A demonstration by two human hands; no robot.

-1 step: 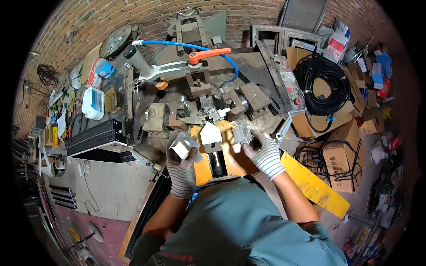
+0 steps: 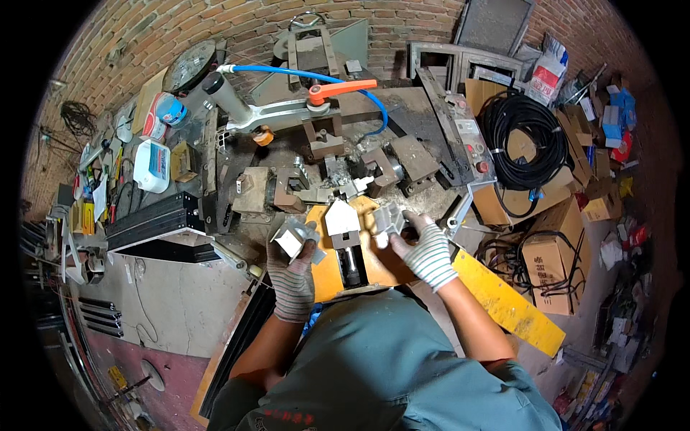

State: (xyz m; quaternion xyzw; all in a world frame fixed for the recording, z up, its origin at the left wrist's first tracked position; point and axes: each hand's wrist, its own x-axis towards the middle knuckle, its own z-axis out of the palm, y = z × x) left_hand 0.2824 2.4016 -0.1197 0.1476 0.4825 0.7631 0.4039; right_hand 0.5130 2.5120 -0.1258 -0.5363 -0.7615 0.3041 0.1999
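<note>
My left hand, in a striped knit glove, is closed around a silvery metal profile piece with a pale flat face and a grey edge beside it. Opposite it, my right hand, gloved the same way, grips another angular metal profile piece by its right side; some of its fingers are hidden. Between the two hands, touching neither, a pale pointed metal block sits on the machine's yellow base. Right behind it are the machine's dark steel clamping blocks.
An orange-handled lever and blue air hose cross the machine. Black profiles and a white jug lie left. To the right are a control box, a black cable coil, cartons and a yellow plate.
The metal piece in my right hand has turned slightly and shifted a little left with the hand. My left hand, still holding its piece, has barely moved.
</note>
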